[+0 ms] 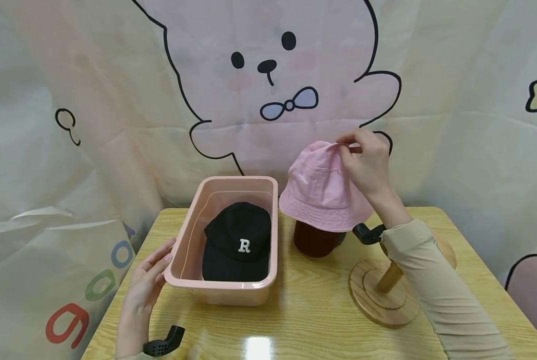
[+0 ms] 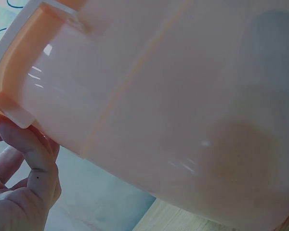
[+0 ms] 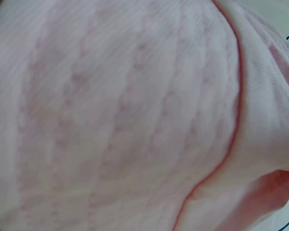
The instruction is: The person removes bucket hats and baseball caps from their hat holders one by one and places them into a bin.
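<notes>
My right hand (image 1: 367, 162) pinches the crown of a pink bucket hat (image 1: 324, 187), its brim hanging downward. Pink stitched cloth (image 3: 135, 110) fills the right wrist view. Below the hat, a dark brown rounded thing (image 1: 314, 240) on the table is partly covered; its kind is unclear. My left hand (image 1: 144, 280) touches the outer left rim of a pink plastic basin (image 1: 225, 286), with no finger showing inside. In the left wrist view, the left fingers (image 2: 36, 168) meet the basin's lip (image 2: 12, 108). A black baseball cap (image 1: 232, 235) with a white R lies inside the basin.
A wooden stand (image 1: 383, 295) with a round base and post stands at the right, its upper part mostly behind my right sleeve. The light wood table (image 1: 313, 310) ends against a printed cloth backdrop (image 1: 129, 190).
</notes>
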Demonstrator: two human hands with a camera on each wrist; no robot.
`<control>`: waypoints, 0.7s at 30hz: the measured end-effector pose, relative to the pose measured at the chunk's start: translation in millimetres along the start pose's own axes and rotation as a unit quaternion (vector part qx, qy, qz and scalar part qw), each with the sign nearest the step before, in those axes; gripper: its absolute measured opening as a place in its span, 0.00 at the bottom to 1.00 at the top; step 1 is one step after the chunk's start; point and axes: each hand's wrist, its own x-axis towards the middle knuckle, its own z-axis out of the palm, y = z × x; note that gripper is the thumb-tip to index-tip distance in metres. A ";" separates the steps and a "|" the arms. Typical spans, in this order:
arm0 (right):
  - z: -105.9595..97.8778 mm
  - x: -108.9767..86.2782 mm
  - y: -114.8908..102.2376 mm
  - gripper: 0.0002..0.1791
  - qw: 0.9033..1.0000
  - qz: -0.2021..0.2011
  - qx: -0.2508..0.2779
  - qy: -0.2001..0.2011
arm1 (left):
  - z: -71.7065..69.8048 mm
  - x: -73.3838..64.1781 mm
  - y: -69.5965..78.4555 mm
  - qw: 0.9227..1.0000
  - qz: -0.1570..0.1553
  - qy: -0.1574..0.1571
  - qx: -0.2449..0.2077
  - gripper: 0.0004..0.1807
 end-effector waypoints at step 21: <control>4.8 17.4 -48.1 0.07 0.987 -0.054 0.021 -0.152 | 0.6 0.7 3.2 0.999 -0.027 0.011 0.015 0.18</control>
